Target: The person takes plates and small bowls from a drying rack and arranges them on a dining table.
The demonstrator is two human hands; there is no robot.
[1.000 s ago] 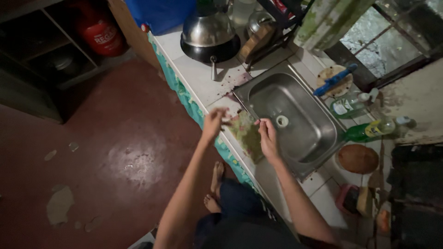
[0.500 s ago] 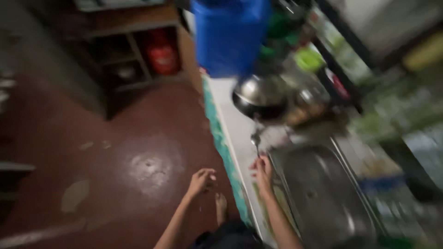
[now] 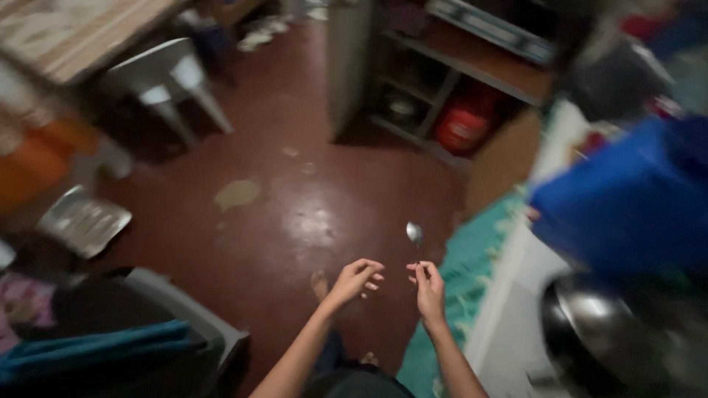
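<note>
My right hand pinches the handle of a metal spoon, whose bowl points up and away over the red floor. My left hand hovers just left of it with fingers loosely curled and apart, holding nothing. Both hands are out over the floor, left of the teal-fronted counter. The view is motion-blurred.
A blue container and a dark metal pot sit on the counter at right. A red gas cylinder stands under a shelf. White plastic chairs and a grey chair stand at left.
The view has swung left from the sink to the floor and room. My hands left the sink edge, and my right hand now holds a spoon upright.
</note>
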